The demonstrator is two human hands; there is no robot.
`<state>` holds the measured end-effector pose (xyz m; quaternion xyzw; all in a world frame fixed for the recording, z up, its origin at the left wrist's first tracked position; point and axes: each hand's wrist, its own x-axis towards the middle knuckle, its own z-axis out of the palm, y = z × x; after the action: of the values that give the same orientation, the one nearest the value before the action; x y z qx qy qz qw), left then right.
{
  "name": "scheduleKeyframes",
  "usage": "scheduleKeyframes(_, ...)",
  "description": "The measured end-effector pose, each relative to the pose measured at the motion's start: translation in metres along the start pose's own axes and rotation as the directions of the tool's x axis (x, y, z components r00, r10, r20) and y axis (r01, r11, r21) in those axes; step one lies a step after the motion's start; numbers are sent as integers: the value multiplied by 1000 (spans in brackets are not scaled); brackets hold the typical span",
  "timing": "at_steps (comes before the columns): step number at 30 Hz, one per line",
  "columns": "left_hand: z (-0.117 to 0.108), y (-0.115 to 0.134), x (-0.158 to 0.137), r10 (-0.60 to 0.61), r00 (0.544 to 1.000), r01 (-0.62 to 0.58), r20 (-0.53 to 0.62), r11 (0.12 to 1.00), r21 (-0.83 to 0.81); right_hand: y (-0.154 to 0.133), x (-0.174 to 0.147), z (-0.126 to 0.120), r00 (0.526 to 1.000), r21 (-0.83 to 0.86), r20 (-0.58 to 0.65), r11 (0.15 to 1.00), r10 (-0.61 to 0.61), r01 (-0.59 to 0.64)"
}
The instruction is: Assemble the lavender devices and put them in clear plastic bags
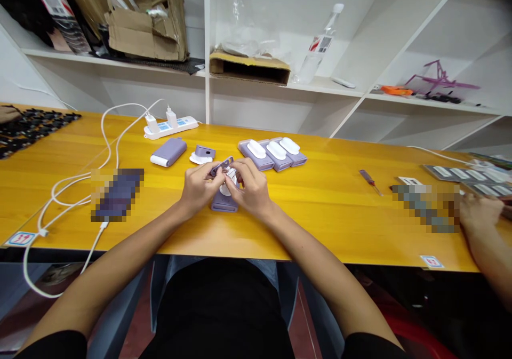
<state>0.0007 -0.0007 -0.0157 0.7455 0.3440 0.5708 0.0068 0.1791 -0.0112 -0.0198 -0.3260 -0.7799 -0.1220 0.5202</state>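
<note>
I pinch a small purple part [222,165] in my left hand [200,187], tilted so its dark-marked face shows, its farther end angled toward the worktop's [312,204] back edge. Right beside it, at the fingertips of my right hand [253,187], shows a white piece with thin dark lines; what it is I can't make out. Beneath both hands lies a purple block [224,203], nearer the front edge than the back, its slotted end facing that front edge. A rounded white piece shows on its top, half hidden by my fingers.
</note>
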Motion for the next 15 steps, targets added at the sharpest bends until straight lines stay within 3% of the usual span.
scheduleKeyframes(8, 3, -5, -2, 85, 996, -85, -8, 996, 41, -1, 6, -4, 993, 149, 53, 983, 101, -108)
scheduleKeyframes(15, 3, -6, 0, 156, 987, -156, 32, 988, -9, 2, 4, -3, 998, 199, 16, 978, 62, -64)
